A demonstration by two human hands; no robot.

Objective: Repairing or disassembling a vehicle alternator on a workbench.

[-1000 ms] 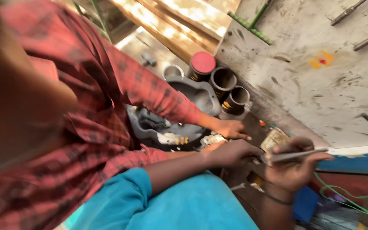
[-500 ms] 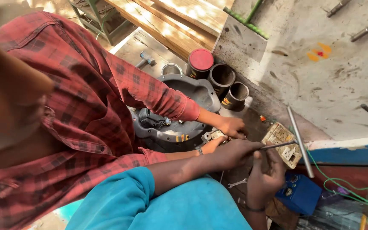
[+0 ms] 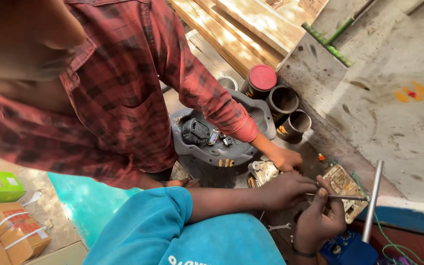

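Both hands are sitting closer together than before: my left hand (image 3: 286,189) and right hand (image 3: 320,221) are pinching the thin metal tool (image 3: 342,197) above the cream circuit board (image 3: 340,179); the grey housing (image 3: 244,152) is lying open, so I'm judging the work midway.

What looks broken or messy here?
The grey casing lies opened, wires and small parts bared inside. Nearby a beige circuit board lies loose and tilted, under the thin rod pinched by the left hand and right hand.

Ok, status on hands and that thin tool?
Left hand and right hand both pinching thin metal tool, tip at beige board. Co-worker's hand on white part right beside. Steel rod upright just beyond.
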